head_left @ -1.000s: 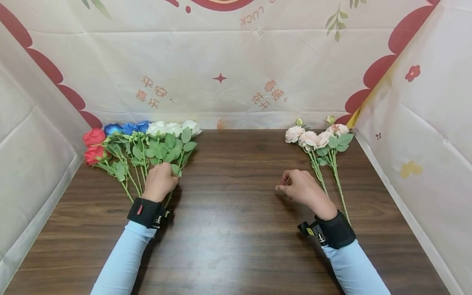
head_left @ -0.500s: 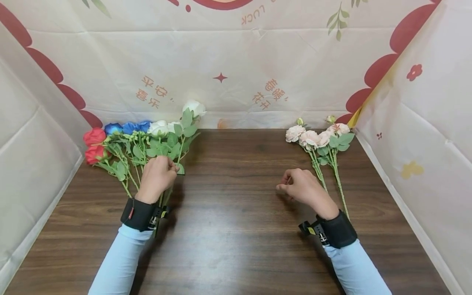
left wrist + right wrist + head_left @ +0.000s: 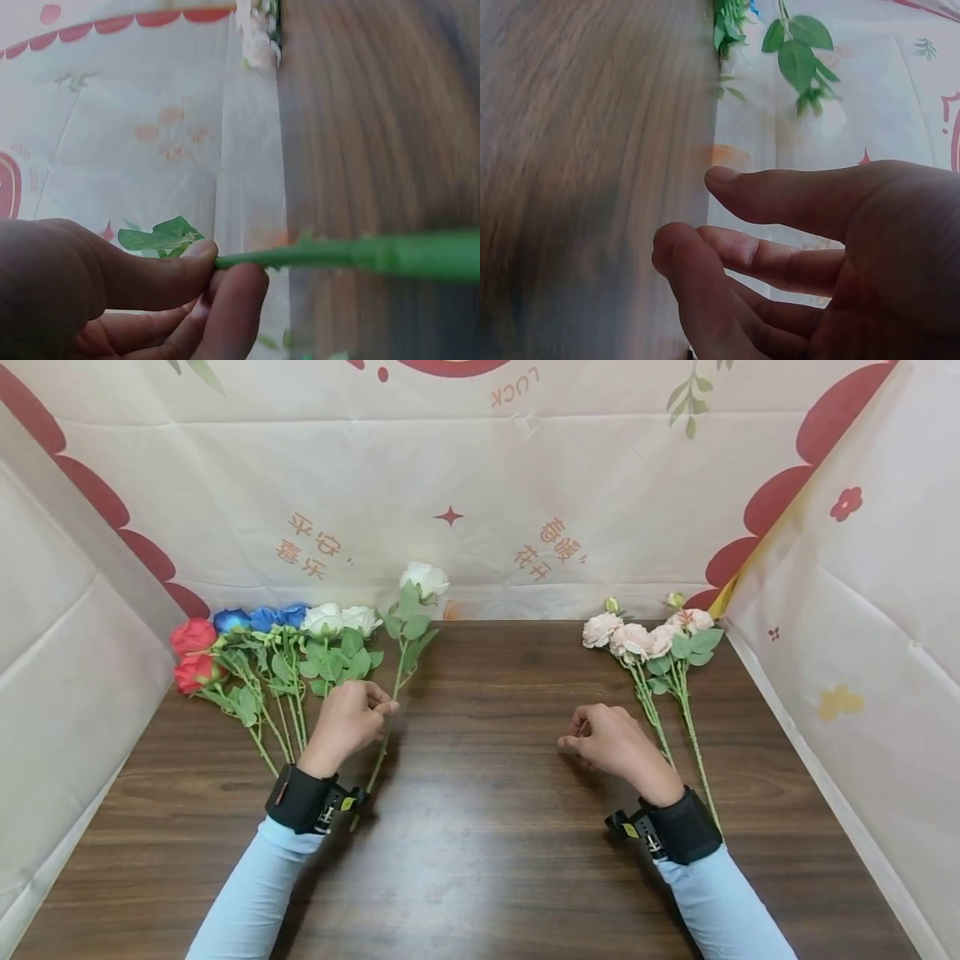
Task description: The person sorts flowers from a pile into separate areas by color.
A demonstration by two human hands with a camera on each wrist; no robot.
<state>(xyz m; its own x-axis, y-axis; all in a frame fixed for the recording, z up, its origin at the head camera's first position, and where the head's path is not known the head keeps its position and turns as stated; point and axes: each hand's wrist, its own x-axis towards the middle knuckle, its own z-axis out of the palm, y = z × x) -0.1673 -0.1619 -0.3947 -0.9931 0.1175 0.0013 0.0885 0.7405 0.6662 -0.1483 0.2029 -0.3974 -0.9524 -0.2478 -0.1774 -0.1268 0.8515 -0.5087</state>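
Observation:
My left hand (image 3: 351, 722) pinches the green stem of a white rose (image 3: 424, 579) between thumb and fingertips. In the left wrist view the stem (image 3: 322, 255) runs out to the right from the pinch, with leaves (image 3: 161, 236) beyond the thumb. The rose leans upright, its bloom in front of the back cloth. To its left lie two more white roses (image 3: 341, 620), blue roses (image 3: 258, 619) and red roses (image 3: 193, 653). My right hand (image 3: 611, 743) holds nothing; its fingers are loosely bent, thumb apart from them, beside the stems of pale pink flowers (image 3: 637, 643).
A dark wooden table (image 3: 480, 860) carries everything. A white printed cloth (image 3: 450, 468) rises at its back edge, and more cloth walls (image 3: 862, 577) stand along the left and right sides.
My left hand has lifted one white rose out of the left row and carried it rightward, apart from the others. The right hand has stayed nearly still.

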